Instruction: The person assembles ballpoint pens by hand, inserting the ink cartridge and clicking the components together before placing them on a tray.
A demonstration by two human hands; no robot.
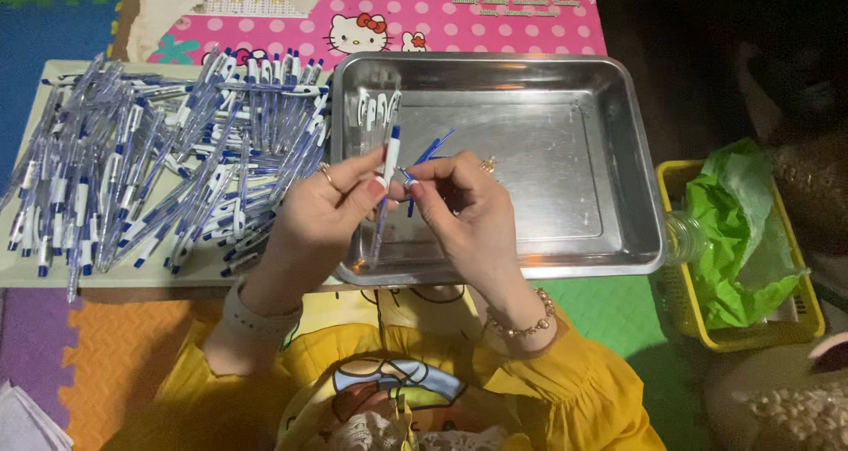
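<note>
Left hand point(331, 205) pinched around a pen barrel point(385, 181), upright for loading; right hand point(459, 195) clamped on a blue refill point(430, 155) beside it (steel tray point(618, 151) beneath for finished pieces)

Left hand point(322, 208) fingers pinched, right hand point(459, 199) fingers pinched, wrists close together

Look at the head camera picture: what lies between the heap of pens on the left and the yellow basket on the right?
The head view shows a steel tray between the pen heap and the yellow basket, with a few pens inside it.
</note>
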